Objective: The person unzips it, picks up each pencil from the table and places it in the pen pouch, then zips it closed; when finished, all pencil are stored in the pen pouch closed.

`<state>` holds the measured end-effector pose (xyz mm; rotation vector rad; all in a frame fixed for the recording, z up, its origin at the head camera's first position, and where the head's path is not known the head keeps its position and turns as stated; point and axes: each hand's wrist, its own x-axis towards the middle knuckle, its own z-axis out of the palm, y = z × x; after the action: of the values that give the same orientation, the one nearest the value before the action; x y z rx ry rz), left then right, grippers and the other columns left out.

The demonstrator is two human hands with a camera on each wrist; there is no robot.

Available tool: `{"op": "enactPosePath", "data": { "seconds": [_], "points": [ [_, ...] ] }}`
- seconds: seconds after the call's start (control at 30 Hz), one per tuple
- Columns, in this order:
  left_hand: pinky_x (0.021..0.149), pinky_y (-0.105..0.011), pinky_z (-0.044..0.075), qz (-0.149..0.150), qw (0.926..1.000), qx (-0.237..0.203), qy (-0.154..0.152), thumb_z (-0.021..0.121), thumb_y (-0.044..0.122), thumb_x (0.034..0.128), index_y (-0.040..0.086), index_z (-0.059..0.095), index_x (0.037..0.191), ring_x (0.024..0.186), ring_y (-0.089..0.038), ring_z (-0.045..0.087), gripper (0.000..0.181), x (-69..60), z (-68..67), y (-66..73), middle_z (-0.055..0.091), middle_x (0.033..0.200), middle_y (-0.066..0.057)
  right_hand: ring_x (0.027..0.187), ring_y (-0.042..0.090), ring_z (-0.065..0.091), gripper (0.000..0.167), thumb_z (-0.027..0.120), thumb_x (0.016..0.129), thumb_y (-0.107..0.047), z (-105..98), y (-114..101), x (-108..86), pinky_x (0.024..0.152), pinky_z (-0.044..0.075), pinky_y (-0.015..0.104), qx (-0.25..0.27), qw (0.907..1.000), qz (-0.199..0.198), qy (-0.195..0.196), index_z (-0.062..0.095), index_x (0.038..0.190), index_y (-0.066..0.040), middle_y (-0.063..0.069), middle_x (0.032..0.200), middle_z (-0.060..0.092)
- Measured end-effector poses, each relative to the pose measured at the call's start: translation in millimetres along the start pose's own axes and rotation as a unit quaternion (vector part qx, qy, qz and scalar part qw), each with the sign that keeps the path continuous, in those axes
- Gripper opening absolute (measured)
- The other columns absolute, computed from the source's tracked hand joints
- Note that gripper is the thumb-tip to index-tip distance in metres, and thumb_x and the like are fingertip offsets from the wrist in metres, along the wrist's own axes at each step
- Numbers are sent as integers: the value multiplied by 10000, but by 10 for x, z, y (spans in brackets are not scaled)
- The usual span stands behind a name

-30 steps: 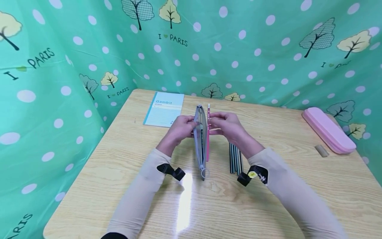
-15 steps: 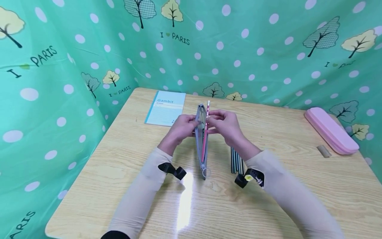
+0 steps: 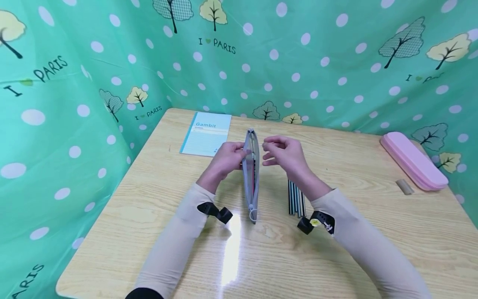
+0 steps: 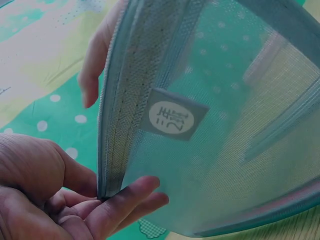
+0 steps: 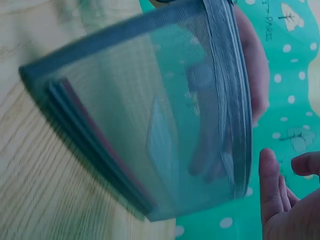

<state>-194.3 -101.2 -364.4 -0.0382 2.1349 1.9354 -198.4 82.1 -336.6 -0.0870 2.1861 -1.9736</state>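
My left hand [image 3: 225, 160] pinches one side of a grey mesh zipper pouch [image 3: 246, 178], held on edge with its zipper side up and unzipped. A small printed label [image 4: 172, 117] is sewn beside the zipper. Through the mesh in the right wrist view, a red pencil [image 5: 107, 137] and something long and dark [image 5: 75, 125] lie along the pouch's bottom. My right hand [image 3: 287, 153] is just right of the pouch, apart from it, with fingers loosely bent and nothing between them. Several dark pencils [image 3: 296, 199] lie side by side on the table, partly hidden under the right wrist.
A Gambit notebook [image 3: 207, 133] lies at the back left of the wooden table [image 3: 149, 216]. Toward the right edge are a pink pencil case [image 3: 414, 162] and a small greyish-brown block [image 3: 405, 187]. A green patterned curtain [image 3: 317, 83] hangs behind and at the left.
The red pencil, earlier in my right hand beside the pouch, has gone down inside it. My right hand has let go and drawn slightly right. The left hand keeps hold of the pouch.
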Motion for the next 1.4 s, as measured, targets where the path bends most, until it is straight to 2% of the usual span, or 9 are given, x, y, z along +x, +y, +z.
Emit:
{"op": "enactPosePath", "data": {
  "seconds": [0.2, 0.27, 0.43, 0.63, 0.77, 0.9, 1.1, 1.27, 1.4],
  "points": [
    [866, -356, 658, -34, 9999, -127, -41, 481, 27, 1077, -99, 458, 1486, 1169, -456, 666, 428, -1, -7, 23, 605, 1372, -314, 665, 80, 680, 374, 579, 1045, -142, -306, 52, 52, 700, 659, 238, -334, 9990, 303, -21, 583, 1287, 143, 116, 1001, 640],
    [851, -346, 661, -25, 9999, -128, -39, 478, 23, 1076, -103, 446, 1491, 1165, -462, 666, 435, -2, -11, 27, 595, 1383, -317, 673, 74, 678, 408, 566, 1052, -162, -421, 80, 69, 709, 657, 230, -580, 9972, 463, -109, 561, 1316, 149, 172, 1072, 633],
    [851, -334, 660, -33, 10000, -88, -11, 476, 28, 1079, -97, 456, 1488, 1151, -434, 682, 429, -12, -35, 37, 600, 1380, -312, 719, 95, 688, 457, 564, 1060, -196, -674, 246, 120, 736, 660, 246, -1467, 9842, 922, -366, 535, 1366, 143, 286, 1219, 612],
    [864, -336, 657, -71, 9999, -50, 52, 478, 40, 1084, -86, 471, 1484, 1133, -414, 696, 420, -15, -74, 30, 612, 1359, -309, 732, 146, 710, 418, 601, 1026, -177, -866, 547, 170, 758, 675, 327, -2338, 9662, 1052, -270, 587, 1306, 134, 230, 1090, 682],
    [870, -338, 656, -93, 9999, -29, 58, 485, 52, 1085, -73, 492, 1476, 1128, -401, 701, 410, -17, -83, 22, 622, 1337, -302, 680, 135, 702, 369, 642, 1003, -150, -952, 682, 189, 698, 672, 307, -2758, 9554, 1051, -51, 620, 1255, 118, 188, 958, 714],
    [873, -342, 655, -108, 9999, -31, 48, 474, 41, 1085, -70, 474, 1489, 1129, -401, 702, 419, -17, -79, 15, 622, 1350, -291, 639, 101, 683, 330, 677, 990, -123, -1002, 782, 205, 651, 664, 278, -2913, 9500, 1124, -6, 636, 1222, 108, 159, 907, 722],
    [873, -347, 656, -67, 10000, -1, 31, 471, 39, 1083, -72, 476, 1488, 1129, -403, 701, 420, -11, -64, 16, 622, 1355, -290, 623, 90, 663, 294, 673, 965, -36, -1043, 871, 219, 635, 664, 274, -2709, 9555, 1169, 30, 619, 1203, 127, 129, 882, 703],
    [881, -361, 654, -65, 10000, 51, 33, 486, 52, 1084, -72, 503, 1470, 1129, -408, 699, 406, -9, -54, 13, 631, 1327, -299, 605, 92, 663, 287, 671, 949, -8, -1075, 885, 210, 608, 662, 278, -2714, 9559, 1120, -19, 605, 1180, 148, 140, 841, 715],
    [879, -361, 655, -59, 10000, 37, -5, 485, 53, 1085, -77, 500, 1470, 1123, -410, 701, 406, -11, -36, 16, 626, 1331, -310, 581, 95, 665, 301, 696, 933, -42, -1093, 908, 195, 580, 655, 281, -3092, 9460, 971, -3, 626, 1165, 137, 187, 875, 736]
  ]
}}
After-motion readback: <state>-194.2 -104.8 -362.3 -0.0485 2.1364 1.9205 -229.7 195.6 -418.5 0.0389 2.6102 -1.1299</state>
